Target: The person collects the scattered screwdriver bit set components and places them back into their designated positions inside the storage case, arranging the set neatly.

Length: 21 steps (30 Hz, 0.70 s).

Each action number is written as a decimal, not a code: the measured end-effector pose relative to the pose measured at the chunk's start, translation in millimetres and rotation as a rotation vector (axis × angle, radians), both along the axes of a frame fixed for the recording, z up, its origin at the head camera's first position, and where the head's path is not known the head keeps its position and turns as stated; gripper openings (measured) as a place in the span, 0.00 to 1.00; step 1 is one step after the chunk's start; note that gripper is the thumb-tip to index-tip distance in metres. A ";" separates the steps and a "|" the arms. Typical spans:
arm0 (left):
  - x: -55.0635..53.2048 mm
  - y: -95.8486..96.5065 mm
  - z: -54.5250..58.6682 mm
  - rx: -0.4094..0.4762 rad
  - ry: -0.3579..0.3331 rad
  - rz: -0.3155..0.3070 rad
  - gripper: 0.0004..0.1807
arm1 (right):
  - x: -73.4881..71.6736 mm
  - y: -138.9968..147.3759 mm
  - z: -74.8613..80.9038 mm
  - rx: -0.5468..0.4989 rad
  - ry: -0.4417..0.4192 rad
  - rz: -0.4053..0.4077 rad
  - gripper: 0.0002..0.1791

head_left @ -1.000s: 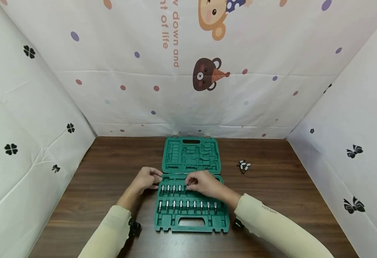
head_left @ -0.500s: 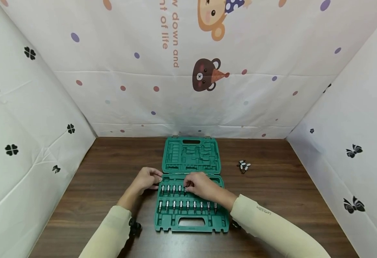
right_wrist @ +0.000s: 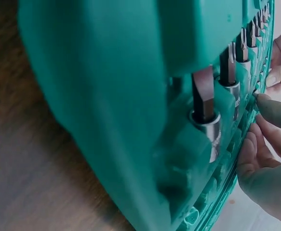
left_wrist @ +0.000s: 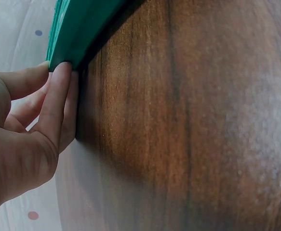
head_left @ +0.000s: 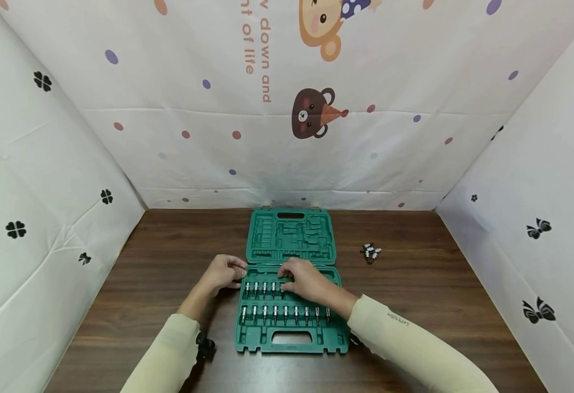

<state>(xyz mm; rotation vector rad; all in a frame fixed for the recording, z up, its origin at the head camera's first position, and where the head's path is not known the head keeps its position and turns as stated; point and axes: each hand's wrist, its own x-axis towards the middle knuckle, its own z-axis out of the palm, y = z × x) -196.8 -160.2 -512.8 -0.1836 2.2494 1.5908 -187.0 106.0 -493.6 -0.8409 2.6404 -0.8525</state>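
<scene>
An unfolded green tool case [head_left: 291,349] lies on the table, with bit sockets in two rows of its near half. My left hand [head_left: 222,271] holds the case's left edge; in the left wrist view, thumb and fingers [left_wrist: 58,91] pinch its corner. Over the upper row is my right hand [head_left: 306,279], its thumb touching the fifth bit socket [head_left: 282,293], which lies in its slot. The right wrist view shows a gap between this thumb [right_wrist: 273,108] and the fingers, which rest by the case. Its palm side is partly hidden in the head view.
Several loose bit sockets [head_left: 371,253] lie in a small heap on the brown table [head_left: 404,305], right of the case. The case's moulded lid [head_left: 291,237] lies back toward the patterned cloth wall [head_left: 193,164]. Cloth also hangs on both sides.
My right hand has shifted slightly left and set the fifth bit socket down in the upper row; its thumb and fingers have parted. The left hand stays at the case edge.
</scene>
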 end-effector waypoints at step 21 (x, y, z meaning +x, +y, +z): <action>-0.1 -1.1 -1.2 -0.002 -0.001 -0.007 0.12 | -9.3 -3.6 2.6 -0.058 -0.094 -0.079 0.11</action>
